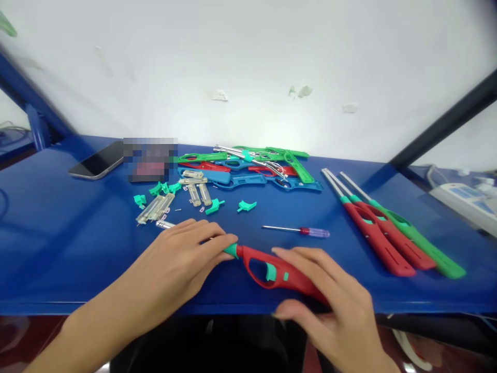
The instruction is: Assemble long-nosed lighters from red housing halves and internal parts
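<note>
A red utility lighter with a green trigger and a green collar lies across the front of the blue table, its metal tube pointing left. My left hand is closed around the tube and collar, hiding most of the tube. Over the rear of the lighter's handle curls my right hand, fingers on top and thumb lower at the near side; the handle's end is hidden under it. A small screwdriver with a purple clear handle lies just beyond the lighter. Loose green triggers sit farther left.
Three assembled lighters lie at the right. Clear fuel tanks and small metal bits are at the left. Green, blue and red shell halves with metal tubes pile up near the wall. A phone rests at the back left. A power strip is far right.
</note>
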{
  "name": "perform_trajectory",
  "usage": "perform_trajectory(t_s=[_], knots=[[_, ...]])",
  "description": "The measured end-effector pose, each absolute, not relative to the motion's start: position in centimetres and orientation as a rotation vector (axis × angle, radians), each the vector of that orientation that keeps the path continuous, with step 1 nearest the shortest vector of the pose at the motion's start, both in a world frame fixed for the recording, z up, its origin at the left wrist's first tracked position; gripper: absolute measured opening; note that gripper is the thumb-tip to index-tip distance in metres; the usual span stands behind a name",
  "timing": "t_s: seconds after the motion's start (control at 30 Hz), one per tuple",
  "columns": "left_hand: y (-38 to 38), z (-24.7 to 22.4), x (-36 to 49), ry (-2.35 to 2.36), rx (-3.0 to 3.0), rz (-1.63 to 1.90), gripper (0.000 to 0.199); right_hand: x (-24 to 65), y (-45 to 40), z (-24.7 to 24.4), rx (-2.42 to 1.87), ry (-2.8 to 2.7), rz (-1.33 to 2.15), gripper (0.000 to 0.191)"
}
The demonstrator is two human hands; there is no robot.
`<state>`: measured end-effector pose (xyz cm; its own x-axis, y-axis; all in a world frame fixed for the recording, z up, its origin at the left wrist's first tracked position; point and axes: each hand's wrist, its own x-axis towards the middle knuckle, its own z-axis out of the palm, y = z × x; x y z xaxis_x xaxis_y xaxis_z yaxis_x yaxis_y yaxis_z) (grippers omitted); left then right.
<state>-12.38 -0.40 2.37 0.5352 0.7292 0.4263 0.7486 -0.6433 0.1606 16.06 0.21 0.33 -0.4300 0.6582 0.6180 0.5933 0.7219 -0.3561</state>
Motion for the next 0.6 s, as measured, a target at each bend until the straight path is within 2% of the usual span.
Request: perform_trajectory(t_s=[0.27, 0.6], knots=[[-0.3, 3.1, -10.9, -1.189, -2.707, -0.673, 0.030, 15.9, 0.4, 0.3, -1.009, -2.092, 0.180, 0.018], [-1.3, 3.4, -10.3, -1.104, -2.633, -0.746, 0.030, 16.1, -0.1, 0.3, -0.955, -2.039, 0.258, 0.018]])
